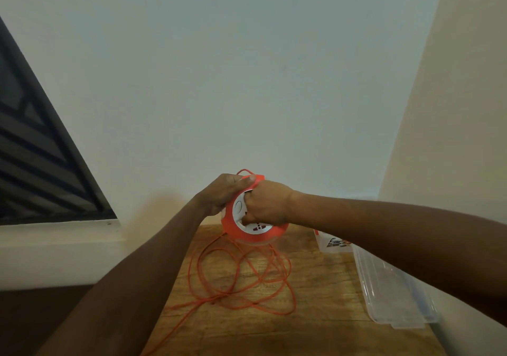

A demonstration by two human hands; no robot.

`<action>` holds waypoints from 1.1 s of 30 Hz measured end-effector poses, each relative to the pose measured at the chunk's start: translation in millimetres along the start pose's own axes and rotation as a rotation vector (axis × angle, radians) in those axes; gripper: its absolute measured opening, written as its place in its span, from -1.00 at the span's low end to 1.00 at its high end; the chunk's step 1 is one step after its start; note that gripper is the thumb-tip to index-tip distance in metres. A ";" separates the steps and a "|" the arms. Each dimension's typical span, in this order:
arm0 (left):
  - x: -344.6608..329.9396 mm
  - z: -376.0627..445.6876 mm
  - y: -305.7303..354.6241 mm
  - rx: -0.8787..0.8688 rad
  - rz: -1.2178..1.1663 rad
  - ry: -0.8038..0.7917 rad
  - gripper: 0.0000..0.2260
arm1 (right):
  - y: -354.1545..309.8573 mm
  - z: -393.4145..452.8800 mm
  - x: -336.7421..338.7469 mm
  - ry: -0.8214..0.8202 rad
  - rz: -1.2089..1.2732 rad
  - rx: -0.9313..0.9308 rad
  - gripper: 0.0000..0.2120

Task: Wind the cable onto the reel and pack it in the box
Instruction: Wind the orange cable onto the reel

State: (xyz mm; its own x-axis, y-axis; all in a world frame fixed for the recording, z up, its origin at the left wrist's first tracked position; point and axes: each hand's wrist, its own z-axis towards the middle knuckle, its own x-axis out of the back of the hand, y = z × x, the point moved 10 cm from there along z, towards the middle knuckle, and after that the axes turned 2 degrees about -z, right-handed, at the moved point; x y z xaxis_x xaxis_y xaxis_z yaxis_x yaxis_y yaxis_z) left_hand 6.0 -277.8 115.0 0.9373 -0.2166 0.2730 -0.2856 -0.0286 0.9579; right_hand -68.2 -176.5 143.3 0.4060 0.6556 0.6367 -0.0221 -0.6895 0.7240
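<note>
Nearest the camera the two forearms reach forward from the bottom corners and meet at the orange reel (255, 228), which both hands hold up just above the far part of the wooden table (323, 281). The left hand (223, 194) curls round the reel's upper left rim, its thumb lying along the top edge. The right hand (267, 205) is closed against the white socket face, fingers tucked into what looks like the centre grip, as for turning it; how exactly they sit there is hidden.

A short loop of orange cable (241, 279) shows at the top of the reel, so some of it seems to be wound on. Most of it is not: it lies in loose overlapping loops on the table just below and nearer than the reel, and one strand trails off the near edge at the bottom left.

To the right a clear plastic box (395, 295) lies on the table, and nothing shows inside it. Beyond it, partly behind the right forearm, stands a small white printed carton (333, 243).

By this judgement the winding is at an early stage and the packing is not begun.
</note>
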 end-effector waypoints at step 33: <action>47.0 -18.1 31.5 -0.073 -0.178 0.508 -0.76 | 73.0 -34.6 11.7 0.306 0.589 -0.746 -0.58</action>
State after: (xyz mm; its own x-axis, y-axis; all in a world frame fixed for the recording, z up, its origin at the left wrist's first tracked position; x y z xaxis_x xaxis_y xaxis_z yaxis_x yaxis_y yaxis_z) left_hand 44.6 -271.2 159.6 0.9535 0.2854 0.0968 -0.1157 0.0499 0.9920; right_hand -96.7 -208.5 212.8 -0.1048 0.3950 0.9127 -0.7547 -0.6292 0.1856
